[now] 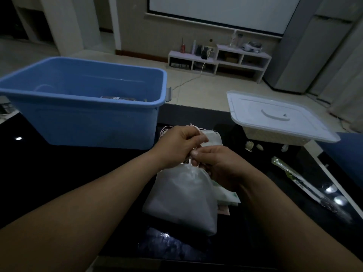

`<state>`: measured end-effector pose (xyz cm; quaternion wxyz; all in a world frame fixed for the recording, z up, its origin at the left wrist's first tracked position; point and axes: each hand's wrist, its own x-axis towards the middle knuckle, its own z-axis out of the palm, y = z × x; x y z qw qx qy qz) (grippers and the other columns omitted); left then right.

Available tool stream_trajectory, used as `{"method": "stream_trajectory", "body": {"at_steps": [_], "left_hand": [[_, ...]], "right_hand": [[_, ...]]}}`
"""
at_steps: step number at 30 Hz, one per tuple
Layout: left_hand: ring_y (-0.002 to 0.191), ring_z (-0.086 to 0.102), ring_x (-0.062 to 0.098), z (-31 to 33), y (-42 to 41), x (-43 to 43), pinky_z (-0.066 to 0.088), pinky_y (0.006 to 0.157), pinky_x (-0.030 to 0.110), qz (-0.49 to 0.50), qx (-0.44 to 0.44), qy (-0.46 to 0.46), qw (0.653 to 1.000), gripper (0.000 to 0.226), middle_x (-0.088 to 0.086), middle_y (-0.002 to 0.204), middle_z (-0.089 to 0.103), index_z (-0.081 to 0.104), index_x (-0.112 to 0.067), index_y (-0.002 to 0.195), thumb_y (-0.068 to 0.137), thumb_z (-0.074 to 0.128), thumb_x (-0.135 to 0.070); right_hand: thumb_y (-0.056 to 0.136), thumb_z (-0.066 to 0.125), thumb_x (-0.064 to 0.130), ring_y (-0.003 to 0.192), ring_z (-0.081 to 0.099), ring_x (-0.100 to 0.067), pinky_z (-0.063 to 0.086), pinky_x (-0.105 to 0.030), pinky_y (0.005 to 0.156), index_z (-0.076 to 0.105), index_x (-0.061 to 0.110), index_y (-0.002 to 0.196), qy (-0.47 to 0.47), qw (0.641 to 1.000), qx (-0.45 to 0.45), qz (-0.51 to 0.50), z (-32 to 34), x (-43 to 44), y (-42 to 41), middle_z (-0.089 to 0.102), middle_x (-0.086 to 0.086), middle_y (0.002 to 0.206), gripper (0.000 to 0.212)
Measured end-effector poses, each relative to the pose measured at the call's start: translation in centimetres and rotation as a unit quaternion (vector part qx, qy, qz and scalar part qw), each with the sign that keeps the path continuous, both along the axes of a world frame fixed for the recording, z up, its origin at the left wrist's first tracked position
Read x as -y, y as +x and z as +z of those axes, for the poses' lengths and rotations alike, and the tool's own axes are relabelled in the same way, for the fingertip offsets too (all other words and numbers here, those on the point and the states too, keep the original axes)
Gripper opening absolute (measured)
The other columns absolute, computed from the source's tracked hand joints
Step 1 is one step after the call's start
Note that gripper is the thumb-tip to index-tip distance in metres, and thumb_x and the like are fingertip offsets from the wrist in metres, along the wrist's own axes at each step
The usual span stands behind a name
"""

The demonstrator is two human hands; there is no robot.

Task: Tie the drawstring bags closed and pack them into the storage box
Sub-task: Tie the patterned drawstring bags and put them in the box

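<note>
The dark table carries the blue storage box, open at the left, with something patterned low inside, too dim to identify. Beside its right corner rests 1 white drawstring bag, unpacked. The left hand and right hand meet at its neck, both pinching the pale drawstring. Tying looks underway and packing remains. A 2nd bag waits behind.

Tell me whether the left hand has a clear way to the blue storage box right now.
Probably yes: the blue storage box stands open-topped just beside the left hand, nothing between them. That hand is busy gripping the drawstring of the white bag, though.
</note>
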<state>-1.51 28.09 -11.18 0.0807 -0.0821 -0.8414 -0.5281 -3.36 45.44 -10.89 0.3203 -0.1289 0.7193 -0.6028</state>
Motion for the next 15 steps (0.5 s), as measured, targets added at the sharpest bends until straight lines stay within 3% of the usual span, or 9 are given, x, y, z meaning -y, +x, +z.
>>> {"method": "stream_trajectory", "body": {"at_steps": [3,6,9,12,15], "left_hand": [[0.074,0.066,0.008,0.4,0.2,-0.2,0.053,0.067,0.032,-0.003,0.028,-0.030,0.999,0.025,-0.004,0.084,0.072,0.072,-0.024,0.105,0.107,0.053,-0.041],[0.083,0.067,0.000,0.4,0.5,0.2,0.051,0.076,0.026,-0.024,0.080,-0.040,0.996,0.022,-0.010,0.094,0.073,0.067,-0.031,0.104,0.105,0.052,-0.047],[0.090,0.070,0.011,0.6,0.7,0.7,0.057,0.085,0.035,-0.058,0.095,-0.090,0.990,0.020,-0.008,0.097,0.075,0.071,-0.030,0.108,0.101,0.062,-0.047],[0.070,0.060,0.001,1.1,0.9,1.1,0.049,0.068,0.019,-0.092,0.105,-0.114,0.984,0.022,-0.015,0.080,0.069,0.072,-0.031,0.109,0.099,0.064,-0.048],[0.065,0.053,-0.001,1.4,0.8,1.3,0.041,0.059,0.019,-0.071,0.095,-0.187,0.975,0.015,-0.016,0.073,0.062,0.070,-0.028,0.100,0.101,0.063,-0.041]], "right_hand": [[0.103,0.060,0.013,0.060,0.051,-0.011,0.041,-0.025,0.059,0.077,0.009,0.084,0.014,0.999,-0.033,-0.034,0.0,-0.1,-0.1,0.067,-0.005,0.075,0.025],[0.101,0.062,0.012,0.065,0.053,-0.016,0.045,-0.029,0.062,0.077,0.005,0.088,0.016,0.996,-0.057,-0.069,0.0,-0.7,-0.4,0.069,-0.008,0.078,0.022],[0.098,0.067,0.011,0.077,0.060,-0.031,0.052,-0.041,0.073,0.079,0.007,0.083,0.027,0.993,-0.071,-0.088,-0.1,-1.0,-0.8,0.074,-0.014,0.085,0.019],[0.095,0.073,0.017,0.090,0.067,-0.038,0.058,-0.051,0.089,0.080,0.011,0.085,0.044,0.992,-0.076,-0.094,-0.3,-1.1,-1.0,0.076,-0.018,0.093,0.013],[0.096,0.073,0.018,0.083,0.064,-0.028,0.053,-0.044,0.080,0.078,0.013,0.081,0.048,0.990,-0.091,-0.101,-0.5,-1.1,-0.9,0.076,-0.011,0.085,0.016]]}}
